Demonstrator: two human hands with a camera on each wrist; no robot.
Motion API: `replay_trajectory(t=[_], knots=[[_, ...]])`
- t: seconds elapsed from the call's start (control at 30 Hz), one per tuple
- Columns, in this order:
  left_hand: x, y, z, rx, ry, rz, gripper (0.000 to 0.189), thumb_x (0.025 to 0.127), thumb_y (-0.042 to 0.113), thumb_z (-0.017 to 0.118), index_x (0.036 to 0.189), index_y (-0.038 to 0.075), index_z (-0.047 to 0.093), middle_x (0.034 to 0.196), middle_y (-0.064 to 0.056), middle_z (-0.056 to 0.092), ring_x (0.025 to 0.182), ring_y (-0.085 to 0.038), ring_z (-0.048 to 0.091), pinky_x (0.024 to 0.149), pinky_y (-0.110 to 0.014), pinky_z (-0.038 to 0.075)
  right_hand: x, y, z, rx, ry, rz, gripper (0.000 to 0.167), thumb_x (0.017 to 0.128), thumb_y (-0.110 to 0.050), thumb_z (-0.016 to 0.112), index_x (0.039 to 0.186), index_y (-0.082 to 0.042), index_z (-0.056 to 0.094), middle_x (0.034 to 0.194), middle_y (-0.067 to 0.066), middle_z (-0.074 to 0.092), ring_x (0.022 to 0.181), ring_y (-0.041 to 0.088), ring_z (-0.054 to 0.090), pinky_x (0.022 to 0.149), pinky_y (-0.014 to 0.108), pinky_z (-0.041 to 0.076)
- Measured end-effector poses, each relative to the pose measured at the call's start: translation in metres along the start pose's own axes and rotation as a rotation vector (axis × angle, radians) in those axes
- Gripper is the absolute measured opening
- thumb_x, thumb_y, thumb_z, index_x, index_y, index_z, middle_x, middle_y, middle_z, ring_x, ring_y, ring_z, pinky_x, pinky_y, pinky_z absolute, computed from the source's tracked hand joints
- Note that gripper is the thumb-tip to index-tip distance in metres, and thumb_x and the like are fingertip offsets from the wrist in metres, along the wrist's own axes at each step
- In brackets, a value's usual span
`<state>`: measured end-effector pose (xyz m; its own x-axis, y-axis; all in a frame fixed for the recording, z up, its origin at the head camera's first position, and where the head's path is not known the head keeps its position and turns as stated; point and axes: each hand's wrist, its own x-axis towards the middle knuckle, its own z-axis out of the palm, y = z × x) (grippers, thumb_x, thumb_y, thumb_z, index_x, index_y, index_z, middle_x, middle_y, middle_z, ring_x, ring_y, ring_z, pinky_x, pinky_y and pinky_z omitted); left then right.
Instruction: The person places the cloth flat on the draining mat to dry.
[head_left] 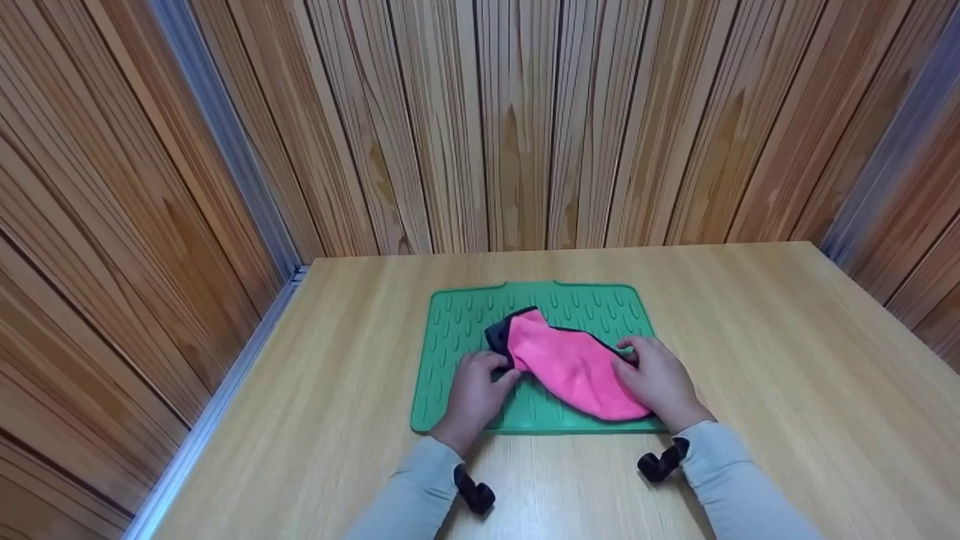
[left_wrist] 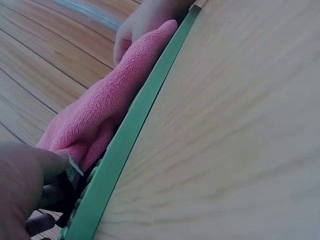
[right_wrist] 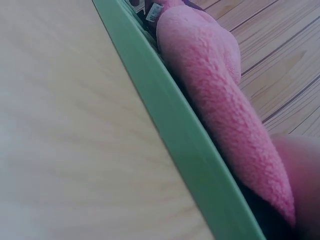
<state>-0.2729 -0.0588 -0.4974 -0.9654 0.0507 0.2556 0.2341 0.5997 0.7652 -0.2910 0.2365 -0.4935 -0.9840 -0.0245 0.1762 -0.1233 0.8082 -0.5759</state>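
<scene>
While the pink cloth (head_left: 570,364) lies on the green mat (head_left: 457,322), its length slanting from far-left to near-right, the left hand (head_left: 476,394) pinches its left edge and the right hand (head_left: 660,382) grips its right end.

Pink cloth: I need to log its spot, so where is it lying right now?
In the head view the pink cloth lies bunched on the green mat at mid-table, gripped between the left hand and the right hand.
</scene>
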Motion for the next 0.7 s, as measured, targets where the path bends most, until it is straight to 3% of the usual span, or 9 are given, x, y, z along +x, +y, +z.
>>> replay_trajectory(t=[0.2,0.43,0.7], knots=[[0.007,-0.015,0.005,-0.004,0.012,-0.012,0.017,0.110,0.021,0.074,0.118,0.009,0.083,0.123,-0.010,0.082,0.120,-0.026,0.071,0.108,-0.046,0.063,0.000,-0.001,0.001,-0.071,0.006,-0.012,0.035,0.107,-0.025,0.071,0.133,-0.001,0.072,0.124,0.028,0.077,0.107,0.041,0.074,0.099,0.063,0.061],[-0.001,0.000,-0.013,-0.024,0.001,-0.070,0.025,0.114,0.020,0.068,0.131,0.006,0.079,0.134,-0.017,0.077,0.129,-0.033,0.070,0.115,-0.053,0.062,0.000,0.001,0.000,-0.061,0.018,-0.010,0.029,0.108,-0.022,0.069,0.131,-0.005,0.073,0.097,0.017,0.077,0.084,0.028,0.067,0.076,0.046,0.055],[0.000,-0.005,-0.025,-0.003,0.020,-0.146,0.022,0.115,0.024,0.067,0.127,0.011,0.079,0.124,-0.011,0.076,0.112,-0.025,0.066,0.106,-0.047,0.065,-0.001,0.006,-0.003,-0.037,0.068,0.009,0.030,0.110,-0.021,0.064,0.134,-0.005,0.073,0.099,0.017,0.073,0.088,0.031,0.067,0.078,0.047,0.054]])
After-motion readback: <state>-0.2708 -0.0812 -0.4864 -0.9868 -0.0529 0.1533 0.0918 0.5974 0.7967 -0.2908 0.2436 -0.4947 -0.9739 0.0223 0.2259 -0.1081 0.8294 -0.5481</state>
